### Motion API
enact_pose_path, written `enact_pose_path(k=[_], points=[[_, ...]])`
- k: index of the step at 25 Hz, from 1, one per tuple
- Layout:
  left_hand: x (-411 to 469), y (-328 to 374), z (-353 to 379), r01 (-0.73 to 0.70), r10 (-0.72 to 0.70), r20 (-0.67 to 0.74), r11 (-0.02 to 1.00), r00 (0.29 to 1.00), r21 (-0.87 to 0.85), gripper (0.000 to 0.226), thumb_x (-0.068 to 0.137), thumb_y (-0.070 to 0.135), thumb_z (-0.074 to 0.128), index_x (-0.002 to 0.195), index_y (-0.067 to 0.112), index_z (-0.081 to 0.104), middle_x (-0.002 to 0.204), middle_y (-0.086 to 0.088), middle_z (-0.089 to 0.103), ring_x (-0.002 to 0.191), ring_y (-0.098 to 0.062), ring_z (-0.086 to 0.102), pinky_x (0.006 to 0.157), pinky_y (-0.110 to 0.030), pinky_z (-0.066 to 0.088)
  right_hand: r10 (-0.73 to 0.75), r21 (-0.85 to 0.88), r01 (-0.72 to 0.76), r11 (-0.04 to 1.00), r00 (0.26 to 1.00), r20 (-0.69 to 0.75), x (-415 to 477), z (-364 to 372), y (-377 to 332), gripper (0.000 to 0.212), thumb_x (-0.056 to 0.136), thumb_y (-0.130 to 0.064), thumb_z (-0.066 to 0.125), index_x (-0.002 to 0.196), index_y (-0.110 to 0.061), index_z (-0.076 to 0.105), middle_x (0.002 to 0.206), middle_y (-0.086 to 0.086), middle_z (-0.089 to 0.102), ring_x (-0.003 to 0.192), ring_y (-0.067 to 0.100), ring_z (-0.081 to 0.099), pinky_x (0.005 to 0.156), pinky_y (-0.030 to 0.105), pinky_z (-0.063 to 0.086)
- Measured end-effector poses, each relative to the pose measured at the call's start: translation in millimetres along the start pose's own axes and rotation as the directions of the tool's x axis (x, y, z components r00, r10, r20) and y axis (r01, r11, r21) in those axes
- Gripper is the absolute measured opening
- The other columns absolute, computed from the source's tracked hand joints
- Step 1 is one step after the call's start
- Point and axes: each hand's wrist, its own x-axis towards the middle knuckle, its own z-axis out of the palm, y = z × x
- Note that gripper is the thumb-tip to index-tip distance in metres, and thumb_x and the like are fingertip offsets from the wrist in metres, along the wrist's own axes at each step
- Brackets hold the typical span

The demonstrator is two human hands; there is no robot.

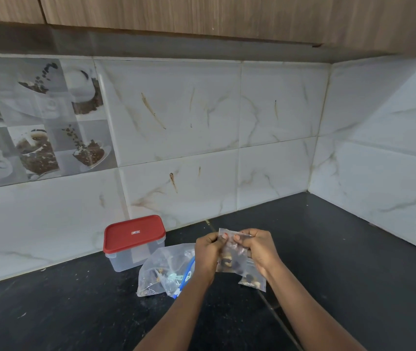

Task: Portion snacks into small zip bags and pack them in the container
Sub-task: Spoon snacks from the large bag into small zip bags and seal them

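We're looking at soft, cool, even light across the white marble-look wall tiles (176,110), with no hard glare on them. Up top, the wooden cabinet (227,13) throws a grey band of shadow along the wall's upper edge. The black countertop (341,262) reads dim and we pick out barely any shadows on it. There's a faint sheen on the small zip bag (231,249). Grout lines bow and the right wall stretches: we get wide-angle distortion at the edges. The coffee-print tiles (37,117) at left look soft and smeared.
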Motion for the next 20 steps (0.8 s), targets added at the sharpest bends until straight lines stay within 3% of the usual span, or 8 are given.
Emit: enact_pose_path(k=[4, 9, 12, 15, 20], points=[[4.7, -8.9, 6.4, 0.04, -0.04, -0.003, 0.998, 0.999, 0.038, 0.025, 0.092, 0.009, 0.056, 0.07, 0.006, 0.068, 0.066, -0.011, 0.062, 0.065, -0.022, 0.054, 0.062, -0.029, 0.047, 0.076, 0.046, -0.074, 0.996, 0.996, -0.043, -0.3, -20.2, 8.9, 0.013, 0.082, 0.01, 0.061, 0.077, -0.001, 0.063, 0.075, 0.016, 0.067, 0.07, 0.029, 0.065, 0.071, 0.041, 0.055], [-2.8, -12.7, 22.2, 0.048, -0.053, 0.021, 0.982, 0.998, 0.183, 0.03, 0.093, 0.009, 0.056, 0.064, 0.005, 0.055, 0.056, -0.006, 0.042, 0.041, -0.005, 0.042, 0.037, -0.011, 0.037, 0.12, 0.037, -0.115, 0.993, 0.972, -0.202, -1.2, -35.7, 15.1, 0.021, 0.081, 0.013, 0.06, 0.069, -0.005, 0.061, 0.076, 0.016, 0.067, 0.073, 0.026, 0.065, 0.058, 0.03, 0.052], [-1.1, -23.2, 25.1, 0.064, -0.078, 0.064, 0.978, 0.995, 0.201, 0.022, 0.092, 0.012, 0.058, 0.072, 0.005, 0.065, 0.066, -0.011, 0.056, 0.061, -0.017, 0.055, 0.055, -0.023, 0.048, 0.162, 0.04, -0.157, 0.987, 0.96, -0.23, -3.0, -46.0, 21.3, 0.027, 0.081, 0.015, 0.059, 0.062, -0.005, 0.055, 0.07, 0.014, 0.064, 0.067, 0.023, 0.063, 0.049, 0.025, 0.048], [-1.3, -41.7, 22.4, 0.126, -0.143, 0.069, 0.969, 0.987, 0.214, 0.015, 0.088, 0.011, 0.063, 0.075, 0.012, 0.07, 0.077, -0.008, 0.069, 0.078, -0.025, 0.063, 0.076, -0.037, 0.052, 0.224, 0.026, -0.223, 0.974, 0.956, -0.191, -5.2, -57.7, 33.8, 0.025, 0.083, 0.013, 0.058, 0.065, -0.004, 0.053, 0.067, 0.011, 0.064, 0.063, 0.021, 0.063, 0.051, 0.026, 0.051], [-4.3, -73.8, 24.1, 0.318, -0.333, 0.058, 0.93, 0.941, 0.183, 0.011, 0.08, -0.001, 0.067, 0.071, 0.004, 0.07, 0.083, -0.018, 0.071, 0.073, -0.026, 0.067, 0.069, -0.039, 0.059, 0.327, -0.032, -0.343, 0.939, 0.916, -0.234, 0.9, -73.3, 70.9, 0.031, 0.088, 0.012, 0.046, 0.064, -0.007, 0.049, 0.07, 0.01, 0.061, 0.063, 0.019, 0.059, 0.052, 0.026, 0.052]])
